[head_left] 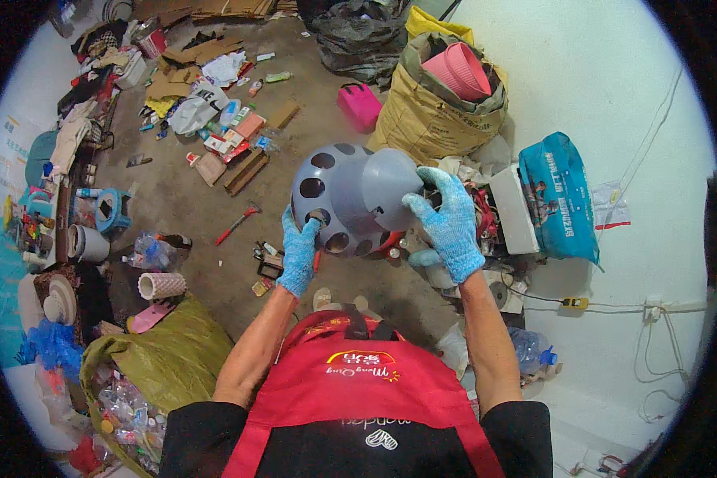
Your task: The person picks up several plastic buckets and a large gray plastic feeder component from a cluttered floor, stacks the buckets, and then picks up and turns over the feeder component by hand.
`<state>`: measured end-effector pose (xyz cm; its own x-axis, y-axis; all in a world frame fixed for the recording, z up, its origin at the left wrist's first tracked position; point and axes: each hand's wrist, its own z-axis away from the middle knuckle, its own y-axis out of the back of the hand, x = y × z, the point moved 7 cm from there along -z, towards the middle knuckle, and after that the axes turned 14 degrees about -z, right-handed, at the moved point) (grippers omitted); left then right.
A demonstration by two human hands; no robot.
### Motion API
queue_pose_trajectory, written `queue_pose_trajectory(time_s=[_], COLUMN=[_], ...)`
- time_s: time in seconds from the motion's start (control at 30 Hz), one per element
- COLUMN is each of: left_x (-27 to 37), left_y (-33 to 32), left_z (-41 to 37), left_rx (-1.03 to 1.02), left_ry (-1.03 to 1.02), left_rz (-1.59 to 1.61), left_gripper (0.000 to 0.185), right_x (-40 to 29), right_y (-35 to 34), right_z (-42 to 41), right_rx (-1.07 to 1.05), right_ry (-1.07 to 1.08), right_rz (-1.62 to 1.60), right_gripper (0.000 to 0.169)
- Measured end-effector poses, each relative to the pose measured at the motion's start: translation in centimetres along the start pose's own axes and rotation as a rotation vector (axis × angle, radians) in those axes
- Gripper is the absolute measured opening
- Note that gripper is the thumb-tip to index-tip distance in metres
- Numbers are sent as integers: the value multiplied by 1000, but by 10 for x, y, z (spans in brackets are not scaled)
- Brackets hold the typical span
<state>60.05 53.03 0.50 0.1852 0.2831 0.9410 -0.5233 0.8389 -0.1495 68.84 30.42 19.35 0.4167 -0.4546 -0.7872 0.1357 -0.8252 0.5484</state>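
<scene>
A grey plastic piece (349, 179) with round holes around its wide end and a smooth cone on the right is held up in front of me. My left hand (300, 248), in a light blue knitted glove, grips its left side with the thumb at one of the holes. My right hand (451, 224), gloved alike, has its thumb and forefinger around the cone's right end. Something red shows just under the piece, partly hidden by it. Below on the floor lies a hammer (237, 224) with a red handle.
Sorted scraps, boxes and a white plastic bag (198, 109) litter the floor ahead. A woven sack (439, 116) holding a pink basket (460, 70) stands ahead right, near a magenta box (358, 107). At lower left, an olive sack (173, 352) holds plastic bottles. A cable adapter (575, 303) hangs right.
</scene>
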Motion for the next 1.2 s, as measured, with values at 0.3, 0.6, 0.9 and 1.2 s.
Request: queue_pose_trajectory(time_s=[0.3, 0.6, 0.9, 1.2], left_x=[-5, -15, 2, 10], left_y=[-3, -7, -4, -4], left_z=[5, 7, 13, 20], left_rx=[-52, -49, -15, 4], left_ry=[-5, -6, -65, -90], left_rz=[-45, -78, -202, -224], left_gripper=[73, 66, 81, 82], right_x=[-2, 25, 53, 35], right_y=[-22, -16, -21, -19], right_z=[0, 4, 19, 27], right_rx=[-122, 11, 75, 90], right_ry=[-4, -44, -216, -101], right_rz=[10, -244, -438, -369], right_gripper=[116, 122, 122, 130])
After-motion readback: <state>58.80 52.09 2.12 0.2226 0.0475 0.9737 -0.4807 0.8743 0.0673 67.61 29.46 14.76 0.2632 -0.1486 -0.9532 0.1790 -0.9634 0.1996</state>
